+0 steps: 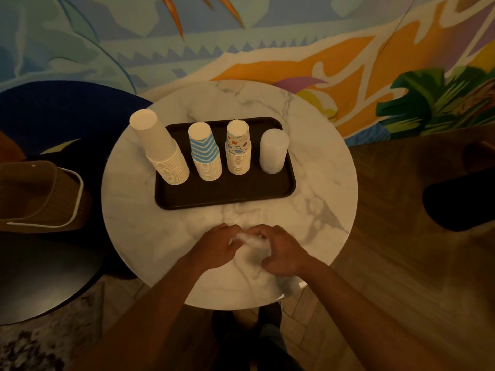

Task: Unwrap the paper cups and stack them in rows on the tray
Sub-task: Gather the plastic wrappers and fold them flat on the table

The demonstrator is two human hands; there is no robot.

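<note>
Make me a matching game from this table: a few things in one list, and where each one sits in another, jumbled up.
Things:
1. plain white cup stack
2. blue-striped cup stack
3. translucent stack
4. crumpled wrapper

Places:
A. right end of the tray
B. held between the left hand and the right hand
C. left end of the tray
D. second from the left on the tray

Pairs: 1-C, 2-D, 3-A, 4-B

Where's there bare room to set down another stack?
The tray is bare along its near strip, before the stacks; the table behind it is bare. Their row is packed; the left hand and right hand grip wrap at the near edge.
</note>
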